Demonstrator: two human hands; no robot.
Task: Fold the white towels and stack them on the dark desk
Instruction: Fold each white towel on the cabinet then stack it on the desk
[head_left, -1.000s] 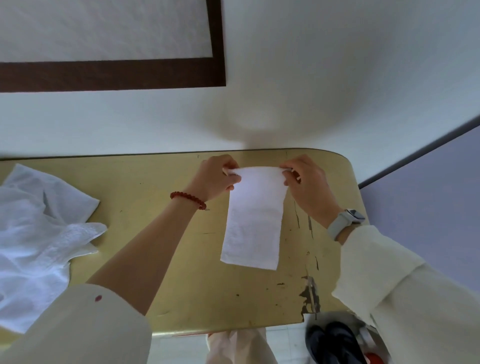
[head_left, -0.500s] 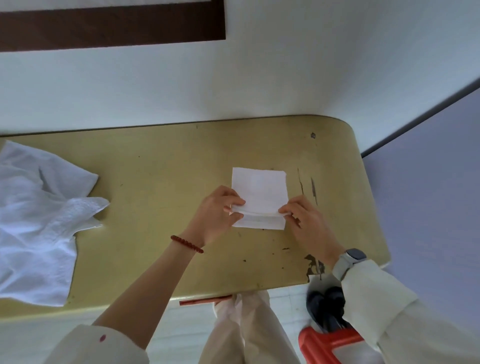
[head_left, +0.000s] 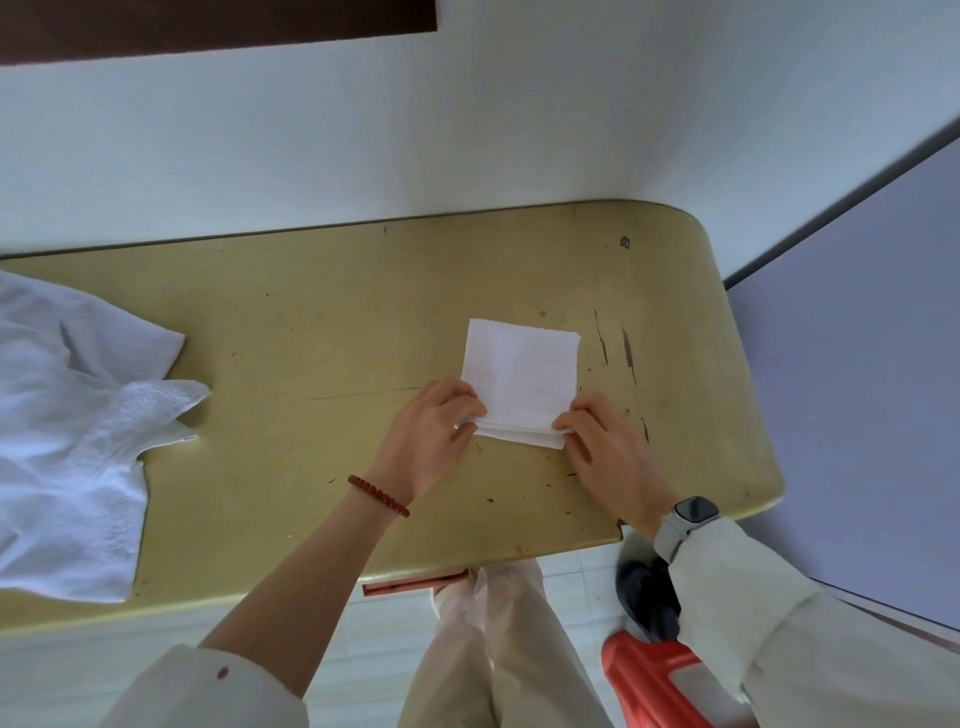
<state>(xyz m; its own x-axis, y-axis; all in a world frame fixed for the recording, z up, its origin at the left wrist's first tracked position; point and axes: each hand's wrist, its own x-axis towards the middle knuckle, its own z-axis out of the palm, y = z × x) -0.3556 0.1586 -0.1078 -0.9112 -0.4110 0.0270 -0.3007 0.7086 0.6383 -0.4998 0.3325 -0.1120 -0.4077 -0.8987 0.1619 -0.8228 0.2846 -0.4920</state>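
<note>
On the desk (head_left: 322, 322), right of the loose towel pile (head_left: 78, 441), lies our folded towel (head_left: 519, 379). Left hand (head_left: 431, 441) and right hand (head_left: 602, 447) pinch its near corners. We should square the edges, then press the crease flat.

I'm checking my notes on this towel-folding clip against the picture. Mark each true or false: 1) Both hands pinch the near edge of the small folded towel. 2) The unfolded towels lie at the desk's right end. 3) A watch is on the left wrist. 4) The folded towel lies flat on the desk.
1) True: the left hand and right hand pinch the folded towel at its near corners.
2) False: the unfolded towels lie at the left end of the desk.
3) False: the watch is on the right wrist; the left wears a bead bracelet.
4) True.
</note>
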